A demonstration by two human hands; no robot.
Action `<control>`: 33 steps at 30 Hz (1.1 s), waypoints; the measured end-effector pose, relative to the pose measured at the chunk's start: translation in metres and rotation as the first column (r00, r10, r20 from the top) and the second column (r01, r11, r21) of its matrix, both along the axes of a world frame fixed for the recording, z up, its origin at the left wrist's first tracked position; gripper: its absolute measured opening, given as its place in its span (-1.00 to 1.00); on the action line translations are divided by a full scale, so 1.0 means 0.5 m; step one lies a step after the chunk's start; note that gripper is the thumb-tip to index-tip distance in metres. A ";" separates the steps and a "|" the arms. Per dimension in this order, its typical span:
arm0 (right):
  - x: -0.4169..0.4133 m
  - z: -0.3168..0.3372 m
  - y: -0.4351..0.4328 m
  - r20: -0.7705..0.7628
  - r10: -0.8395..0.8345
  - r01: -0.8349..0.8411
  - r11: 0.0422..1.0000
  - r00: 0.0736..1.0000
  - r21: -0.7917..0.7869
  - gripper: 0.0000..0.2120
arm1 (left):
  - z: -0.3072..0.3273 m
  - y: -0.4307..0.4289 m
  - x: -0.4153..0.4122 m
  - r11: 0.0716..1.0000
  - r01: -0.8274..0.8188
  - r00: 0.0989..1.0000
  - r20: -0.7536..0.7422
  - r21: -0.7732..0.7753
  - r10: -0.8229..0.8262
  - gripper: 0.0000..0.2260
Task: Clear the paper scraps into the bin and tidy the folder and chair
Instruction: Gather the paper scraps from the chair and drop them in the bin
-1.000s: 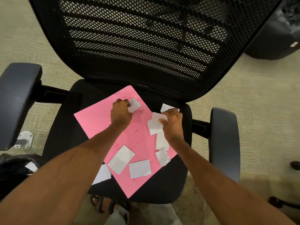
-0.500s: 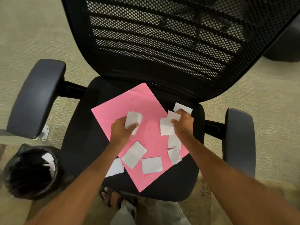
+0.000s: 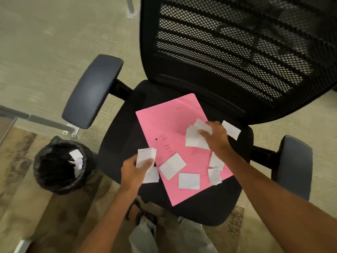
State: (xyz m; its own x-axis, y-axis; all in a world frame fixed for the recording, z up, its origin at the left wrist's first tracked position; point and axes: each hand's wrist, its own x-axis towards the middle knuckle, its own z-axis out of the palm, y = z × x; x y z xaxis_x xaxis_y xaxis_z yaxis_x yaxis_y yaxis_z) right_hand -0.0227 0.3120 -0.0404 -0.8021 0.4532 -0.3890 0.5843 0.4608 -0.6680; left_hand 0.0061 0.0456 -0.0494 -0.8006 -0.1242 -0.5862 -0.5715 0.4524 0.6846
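folder (image 3: 164, 125) print blurred; left hand (image 3: 134, 173) fingers pinch scraps (image 3: 145, 157), right hand (image 3: 216, 136) fingers clamp scrap bunch (image 3: 194, 138).

The things are carried by the black seat (image 3: 209, 207) of an office chair. A pink folder (image 3: 164, 125) is laid flat on the seat, turned at an angle, with one corner near the backrest and another near the front edge. One white paper scrap (image 3: 231, 130) is seen directly on the seat, just beside the folder's right edge. Another scrap (image 3: 152, 176) lies at the folder's left edge, partly on the seat. The chair itself is stood on a pale carpeted floor (image 3: 45, 52), where a black-lined bin (image 3: 54, 179) is also placed, to the left of the seat.
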 end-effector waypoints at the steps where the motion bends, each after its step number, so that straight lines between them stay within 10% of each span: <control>1: -0.003 0.003 -0.015 0.021 0.116 -0.116 0.993 0.993 -0.017 -0.64 | -0.002 -0.010 0.011 0.999 -0.029 0.999 0.013 -0.025 0.029 -0.81; 14: 0.024 -0.017 -0.164 0.195 0.764 -0.764 0.638 0.615 -0.091 -0.83 | -0.017 -0.042 0.092 0.950 -0.145 0.989 -0.054 -0.278 0.135 -0.76; 33: 0.070 -0.074 -0.209 0.202 0.590 -0.622 0.762 0.781 0.181 -0.78 | -0.074 -0.011 0.091 0.935 -0.220 0.975 -0.028 -0.278 0.221 -0.68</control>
State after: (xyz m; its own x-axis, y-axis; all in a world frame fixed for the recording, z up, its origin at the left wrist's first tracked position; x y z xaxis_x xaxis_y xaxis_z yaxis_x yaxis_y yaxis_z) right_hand 0.0123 0.2077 -0.0773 -0.8904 -0.0246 -0.4546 0.2014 0.8742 -0.4418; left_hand 0.0517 0.0399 -0.0864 -0.7324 -0.4556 -0.5060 -0.6809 0.4869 0.5471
